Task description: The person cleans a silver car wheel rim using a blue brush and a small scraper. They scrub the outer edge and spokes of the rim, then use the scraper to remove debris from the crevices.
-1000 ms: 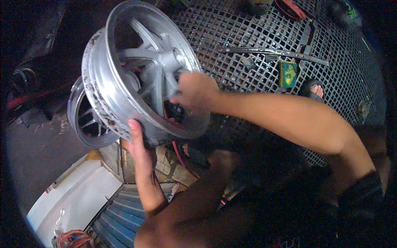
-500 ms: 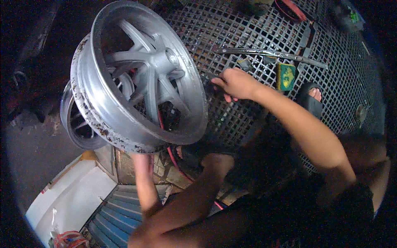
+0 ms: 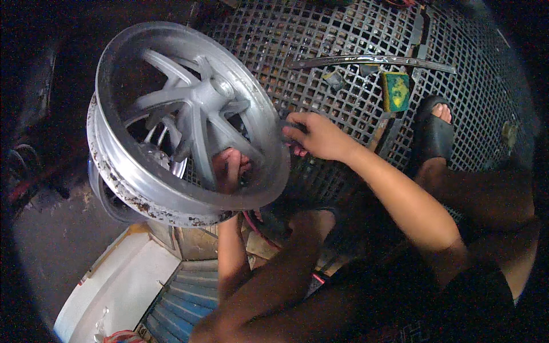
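Observation:
A silver spoked wheel rim (image 3: 200,97) is tilted up on the left, its outer edge marked with dark patches of worn coating. From below, my left hand (image 3: 233,164) reaches in behind it; curled fingers show between the spokes, closed at a lower spoke. My right hand (image 3: 317,137) is at the rim's right edge, fingers closed around a small dark piece (image 3: 293,127) pressed against the lip. What that piece is I cannot make out. Behind the rim, a second wheel rim (image 3: 114,197) is partly hidden.
Wet grey grating (image 3: 354,34) covers the floor. On it lie a long metal strip (image 3: 372,60), a green and yellow sponge pack (image 3: 396,91) and a small grey block (image 3: 333,80). My sandalled foot (image 3: 434,131) stands at right. A white panel (image 3: 120,280) and blue ribbed sheet (image 3: 186,297) are lower left.
The wheel rim has shifted down and slightly left in view. My left hand now shows between the spokes, where before it was hidden under the rim. My right hand is lower, against the lip.

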Demonstrator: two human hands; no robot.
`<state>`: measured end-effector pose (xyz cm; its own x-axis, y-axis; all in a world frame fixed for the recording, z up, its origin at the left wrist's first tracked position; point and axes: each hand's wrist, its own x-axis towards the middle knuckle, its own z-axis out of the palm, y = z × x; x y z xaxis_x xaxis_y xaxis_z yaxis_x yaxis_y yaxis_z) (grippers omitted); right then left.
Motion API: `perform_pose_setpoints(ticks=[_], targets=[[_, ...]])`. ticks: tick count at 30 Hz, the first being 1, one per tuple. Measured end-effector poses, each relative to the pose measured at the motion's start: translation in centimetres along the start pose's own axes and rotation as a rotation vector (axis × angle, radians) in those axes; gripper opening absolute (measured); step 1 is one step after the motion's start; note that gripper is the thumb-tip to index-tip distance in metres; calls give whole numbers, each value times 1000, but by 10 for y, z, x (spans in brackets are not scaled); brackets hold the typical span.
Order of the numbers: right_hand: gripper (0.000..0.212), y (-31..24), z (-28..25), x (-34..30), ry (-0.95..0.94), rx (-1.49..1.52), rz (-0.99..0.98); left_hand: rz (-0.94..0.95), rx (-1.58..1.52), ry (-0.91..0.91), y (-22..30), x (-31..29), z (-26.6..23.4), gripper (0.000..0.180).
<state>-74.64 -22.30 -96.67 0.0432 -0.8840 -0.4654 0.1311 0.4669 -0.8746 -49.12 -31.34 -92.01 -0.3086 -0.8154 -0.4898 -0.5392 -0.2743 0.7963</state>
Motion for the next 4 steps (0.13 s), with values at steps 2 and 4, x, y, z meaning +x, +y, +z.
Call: perform_pose_setpoints(ticks=[2,4], targets=[[18,0,4,4,21,9,-39,122,87,17,-6,3,-5,32],[18,-2,7,8,95,20,-86,268,102,53,-16,6,-5,30]])
